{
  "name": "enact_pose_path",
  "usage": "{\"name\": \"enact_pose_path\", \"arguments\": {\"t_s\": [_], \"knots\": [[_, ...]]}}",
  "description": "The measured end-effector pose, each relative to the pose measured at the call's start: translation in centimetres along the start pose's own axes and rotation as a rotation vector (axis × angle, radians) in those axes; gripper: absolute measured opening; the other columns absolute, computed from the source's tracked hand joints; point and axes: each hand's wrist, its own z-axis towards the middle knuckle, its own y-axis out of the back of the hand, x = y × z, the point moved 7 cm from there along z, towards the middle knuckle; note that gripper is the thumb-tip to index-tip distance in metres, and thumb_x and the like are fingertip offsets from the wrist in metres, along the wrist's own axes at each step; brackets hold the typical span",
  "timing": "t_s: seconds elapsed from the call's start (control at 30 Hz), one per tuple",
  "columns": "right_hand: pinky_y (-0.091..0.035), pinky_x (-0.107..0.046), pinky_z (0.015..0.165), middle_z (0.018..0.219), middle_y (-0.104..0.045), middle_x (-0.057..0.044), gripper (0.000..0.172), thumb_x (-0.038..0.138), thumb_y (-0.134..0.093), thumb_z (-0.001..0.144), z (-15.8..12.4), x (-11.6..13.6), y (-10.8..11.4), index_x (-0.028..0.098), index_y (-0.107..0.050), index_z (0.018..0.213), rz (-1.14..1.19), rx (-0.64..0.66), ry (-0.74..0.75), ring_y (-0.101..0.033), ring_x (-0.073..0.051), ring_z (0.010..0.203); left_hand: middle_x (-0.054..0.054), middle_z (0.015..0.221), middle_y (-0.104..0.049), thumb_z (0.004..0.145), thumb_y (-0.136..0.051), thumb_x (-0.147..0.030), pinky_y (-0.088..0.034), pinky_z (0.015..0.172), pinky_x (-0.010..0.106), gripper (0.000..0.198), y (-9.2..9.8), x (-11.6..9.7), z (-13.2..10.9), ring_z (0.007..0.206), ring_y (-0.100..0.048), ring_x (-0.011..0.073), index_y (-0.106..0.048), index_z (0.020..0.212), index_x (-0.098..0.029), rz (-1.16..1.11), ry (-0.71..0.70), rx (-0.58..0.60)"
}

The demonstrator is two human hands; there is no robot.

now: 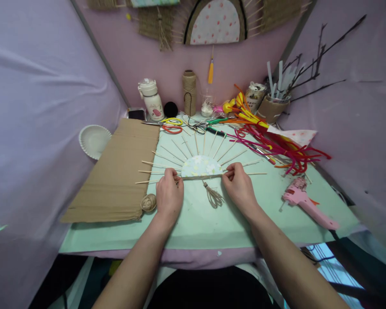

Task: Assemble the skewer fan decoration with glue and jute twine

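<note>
Mint table (pixel 212 223): cardboard (pixel 122 171), glue gun (pixel 304 201) flank hands (pixel 169 195) (pixel 239 186) pinching fan (pixel 201 165).

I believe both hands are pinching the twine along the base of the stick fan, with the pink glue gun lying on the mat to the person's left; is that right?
Not quite: in the head view the pink glue gun lies on the mat to the person's right. The left hand and right hand do pinch the twine along the stick fan's base.
</note>
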Motion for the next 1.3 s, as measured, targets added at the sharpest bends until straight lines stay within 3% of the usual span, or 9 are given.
{"name": "enact_pose_path", "arguments": {"t_s": [0.33, 0.53, 0.67, 0.77, 0.9, 1.0, 1.1, 1.17, 1.3], "knots": [[-0.039, -0.031, 0.064, 0.074, -0.064, -0.002, 0.016, 0.021, -0.048, 0.075, -0.1, 0.1, 0.0, 0.023, -0.047, 0.091, 0.024, -0.004, 0.006, -0.060, -0.022, 0.067, 0.003, 0.084, -0.068, 0.084, -0.055, -0.012, -0.039, 0.072, 0.033, 0.018, 0.0, -0.3, 0.0, 0.083, -0.065, 0.0236, -0.046, 0.095, -0.023, 0.034, 0.004, -0.001], [-0.042, -0.032, 0.066, 0.076, -0.065, -0.002, 0.018, 0.021, -0.049, 0.075, -0.6, 0.2, 0.7, 0.023, -0.049, 0.093, 0.070, -0.017, 0.006, -0.061, -0.021, 0.068, 0.001, 0.083, -0.064, 0.081, -0.056, -0.012, -0.041, 0.073, 0.031, 0.016, 0.3, 0.0, -0.2, 0.080, -0.062, 0.0194, -0.046, 0.089, -0.023, -0.259, 0.034, -0.014], [-0.045, -0.031, 0.068, 0.076, -0.065, -0.002, 0.015, 0.023, -0.050, 0.077, -2.2, 1.4, 2.7, 0.022, -0.055, 0.091, 0.149, 0.007, 0.042, -0.060, -0.019, 0.068, -0.001, 0.082, -0.061, 0.080, -0.061, -0.017, -0.042, 0.078, 0.030, 0.016, 2.1, -0.3, -0.8, 0.081, -0.060, 0.0160, -0.047, 0.087, -0.022, -0.597, 0.056, -0.038], [-0.046, -0.031, 0.069, 0.079, -0.066, -0.003, 0.012, 0.023, -0.051, 0.080, -3.8, 2.5, 4.0, 0.022, -0.063, 0.083, 0.226, 0.120, 0.122, -0.059, -0.019, 0.071, -0.002, 0.082, -0.060, 0.082, -0.064, -0.020, -0.043, 0.076, 0.028, 0.019, 4.4, -1.6, -1.6, 0.080, -0.059, 0.0140, -0.047, 0.090, -0.022, -0.836, 0.021, -0.004], [-0.047, -0.033, 0.076, 0.091, -0.067, -0.004, 0.018, 0.027, -0.053, 0.089, -5.2, 3.7, 5.3, 0.024, -0.070, 0.090, 0.224, 0.288, 0.236, -0.063, -0.020, 0.085, -0.002, 0.083, -0.062, 0.084, -0.063, -0.018, -0.043, 0.078, 0.028, 0.018, 7.7, -3.9, -2.9, 0.082, -0.058, 0.0130, -0.048, 0.091, -0.022, -0.836, -0.083, 0.074], [-0.045, -0.037, 0.085, 0.102, -0.064, -0.006, 0.018, 0.030, -0.057, 0.092, -5.5, 5.9, 8.0, 0.025, -0.070, 0.103, 0.126, 0.070, 0.371, -0.061, -0.022, 0.097, -0.002, 0.084, -0.062, 0.085, -0.062, -0.017, -0.044, 0.078, 0.028, 0.016, 9.0, -5.3, -3.8, 0.082, -0.057, 0.0128, -0.049, 0.091, -0.023, -0.705, -0.152, 0.098], [-0.041, -0.037, 0.084, 0.099, -0.063, -0.006, 0.016, 0.023, -0.059, 0.094, -6.9, 10.1, 9.9, 0.022, -0.069, 0.106, 0.072, -0.148, 0.594, -0.059, -0.020, 0.095, -0.003, 0.083, -0.062, 0.086, -0.061, -0.015, -0.044, 0.077, 0.027, 0.014, 9.6, -6.4, -4.5, 0.081, -0.058, 0.0121, -0.051, 0.091, -0.023, -0.562, -0.226, 0.070], [-0.038, -0.036, 0.079, 0.090, -0.066, -0.003, 0.012, 0.020, -0.060, 0.094, -7.9, 12.8, 9.5, 0.022, -0.068, 0.102, 0.049, -0.136, 0.730, -0.059, -0.018, 0.086, -0.003, 0.083, -0.061, 0.086, -0.060, -0.014, -0.045, 0.076, 0.026, 0.014, 9.7, -7.0, -4.7, 0.080, -0.059, 0.0117, -0.051, 0.091, -0.023, -0.489, -0.276, 0.047], [-0.031, -0.035, 0.073, 0.084, -0.069, -0.002, 0.010, 0.020, -0.058, 0.096, -8.4, 15.3, 8.1, 0.020, -0.069, 0.095, -0.030, -0.138, 0.789, -0.058, -0.017, 0.080, -0.004, 0.082, -0.060, 0.086, -0.060, -0.014, -0.046, 0.074, 0.026, 0.014, 9.5, -7.4, -4.7, 0.079, -0.059, 0.0115, -0.050, 0.090, -0.023, -0.435, -0.314, 0.037]]}}
